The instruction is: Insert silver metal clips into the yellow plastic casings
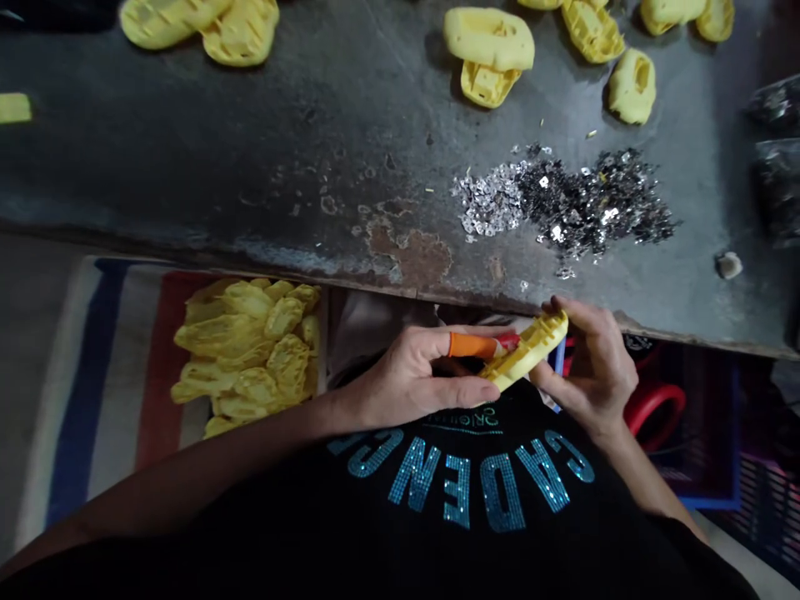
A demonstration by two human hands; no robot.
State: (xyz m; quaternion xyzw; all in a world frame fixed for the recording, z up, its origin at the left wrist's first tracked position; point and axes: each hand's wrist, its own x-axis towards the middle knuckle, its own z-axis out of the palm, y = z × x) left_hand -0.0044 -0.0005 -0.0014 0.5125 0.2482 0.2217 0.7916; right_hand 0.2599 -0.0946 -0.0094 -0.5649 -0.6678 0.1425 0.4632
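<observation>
Both my hands hold a yellow plastic shell [528, 350] just off the table's front edge, tilted with its right end up. My left hand [431, 371] grips its lower left end between thumb and fingers. An orange finger sleeve [472, 345] covers one of its fingers, with red at the tip, pressed against the shell's inner side. My right hand [591, 367] pinches the upper right end, thumb below and fingers above. Beyond the hands, a pile of small shiny metal plates [562, 200] lies on the table. Whether a plate sits inside the shell is hidden.
The grey worn table [262, 150] carries several yellow shells [491, 42] along its far side. A box of yellow shells [250, 350] stands below left on striped cloth [106, 375]. A blue crate [712, 500] and a red ring-shaped thing [656, 414] are below right. Plastic bags [778, 183] lie at right.
</observation>
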